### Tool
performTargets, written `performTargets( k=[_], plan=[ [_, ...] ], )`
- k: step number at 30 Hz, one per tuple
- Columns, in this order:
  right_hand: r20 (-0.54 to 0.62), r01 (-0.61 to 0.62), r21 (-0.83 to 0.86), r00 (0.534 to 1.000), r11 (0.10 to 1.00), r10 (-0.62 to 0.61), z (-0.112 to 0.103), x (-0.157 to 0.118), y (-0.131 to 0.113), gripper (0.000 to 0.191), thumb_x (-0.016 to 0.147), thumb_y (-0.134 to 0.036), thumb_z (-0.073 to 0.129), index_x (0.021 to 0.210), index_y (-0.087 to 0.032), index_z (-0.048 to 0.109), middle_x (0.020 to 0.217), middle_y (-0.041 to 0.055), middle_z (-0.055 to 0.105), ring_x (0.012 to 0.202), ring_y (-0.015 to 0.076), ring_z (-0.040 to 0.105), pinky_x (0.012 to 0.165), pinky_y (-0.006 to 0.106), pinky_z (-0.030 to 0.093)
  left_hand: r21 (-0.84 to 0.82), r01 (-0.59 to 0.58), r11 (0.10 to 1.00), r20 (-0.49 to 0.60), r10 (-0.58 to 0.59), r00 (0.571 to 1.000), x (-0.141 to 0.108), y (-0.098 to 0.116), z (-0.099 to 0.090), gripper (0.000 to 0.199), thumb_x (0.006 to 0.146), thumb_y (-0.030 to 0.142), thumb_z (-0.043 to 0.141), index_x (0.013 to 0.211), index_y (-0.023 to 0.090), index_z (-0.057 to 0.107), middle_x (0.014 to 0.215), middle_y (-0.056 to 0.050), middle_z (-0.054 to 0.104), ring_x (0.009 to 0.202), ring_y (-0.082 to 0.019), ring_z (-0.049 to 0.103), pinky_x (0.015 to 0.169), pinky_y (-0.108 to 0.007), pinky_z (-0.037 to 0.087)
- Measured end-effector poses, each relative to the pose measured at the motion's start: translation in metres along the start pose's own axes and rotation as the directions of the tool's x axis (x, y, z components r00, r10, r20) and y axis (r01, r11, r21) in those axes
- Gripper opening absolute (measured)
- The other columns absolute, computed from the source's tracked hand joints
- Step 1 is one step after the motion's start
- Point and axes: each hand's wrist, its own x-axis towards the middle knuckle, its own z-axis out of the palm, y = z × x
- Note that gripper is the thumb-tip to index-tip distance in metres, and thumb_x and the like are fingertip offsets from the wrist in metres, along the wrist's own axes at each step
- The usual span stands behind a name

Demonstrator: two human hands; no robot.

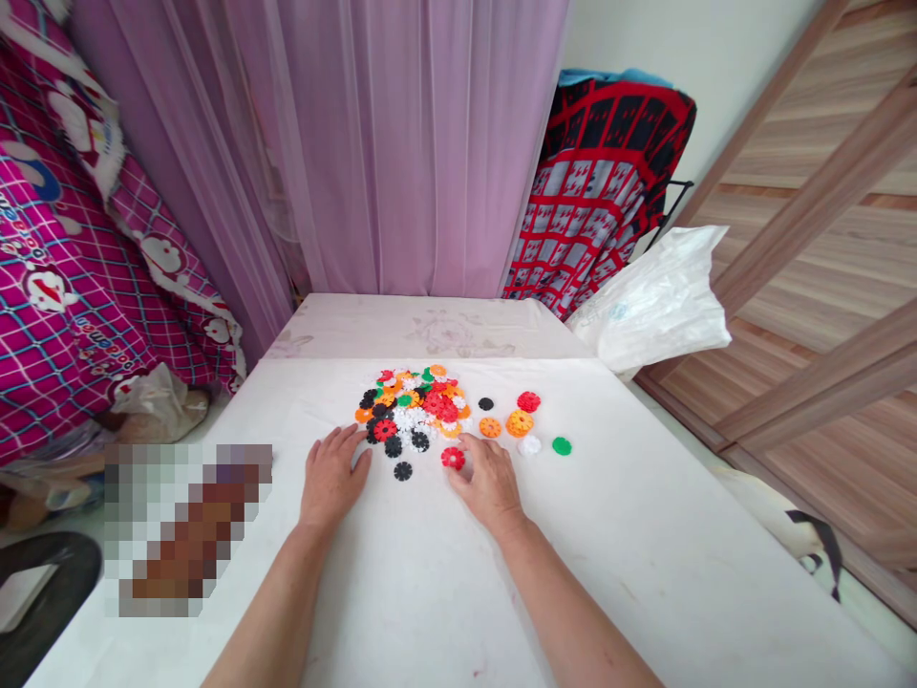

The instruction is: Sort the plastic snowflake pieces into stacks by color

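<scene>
A messy pile of colorful slotted discs is heaped toward the far part of the desk. The left hand is placed just left of it, fingers loosely spread, nothing held. On the right hand, the fingers are half curled by a red disc; whether it's really pinched can't be told. A green disc is seen farther right.

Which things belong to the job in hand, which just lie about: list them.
Job in hand:
red disc at the right hand
disc pile near the left hand
loose discs right of the pile

Just lying about:
white plastic bag
red-and-black cloth
pink checked cloth
</scene>
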Motion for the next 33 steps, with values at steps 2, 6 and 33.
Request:
performTargets(
  k=[2,6,33],
  plan=[
    [-0.018,0.011,0.007,1.000,1.000,-0.011,0.001,0.002,0.002,0.032,0.080,-0.026,0.061,0.111,-0.019,0.060,0.098,0.0053,0.069,0.092,0.0216,0.056,0.082,0.034,0.038,-0.002,-0.002,1.000,-0.007,0.002,1.000,0.000,0.000,0.000,0.040,0.092,0.035,0.041,0.123,0.024,0.062,0.139,-0.006,0.057,0.133,-0.028,0.046,0.112,-0.052,0.030],
    [-0.065,-0.024,0.002,0.998,1.000,0.024,0.008,0.020,0.005,0.022,0.083,-0.024,0.058,0.103,-0.020,0.062,0.097,0.0049,0.068,0.093,0.0213,0.054,0.081,0.033,0.036,-0.005,0.002,1.000,-0.004,-0.002,1.000,-0.001,-0.001,0.000,0.040,0.091,0.035,0.041,0.123,0.025,0.063,0.139,-0.006,0.057,0.133,-0.028,0.046,0.112,-0.052,0.030],
    [0.037,-0.340,-0.008,0.940,0.940,0.340,0.031,0.069,-0.002,0.044,0.076,-0.029,0.064,0.119,-0.019,0.057,0.107,0.0071,0.069,0.103,0.0248,0.053,0.086,0.035,0.033,-0.009,0.014,1.000,0.022,-0.014,1.000,-0.001,0.003,-0.004,0.041,0.091,0.035,0.040,0.124,0.024,0.062,0.139,-0.006,0.056,0.134,-0.028,0.044,0.113,-0.052,0.029]
  ],
)
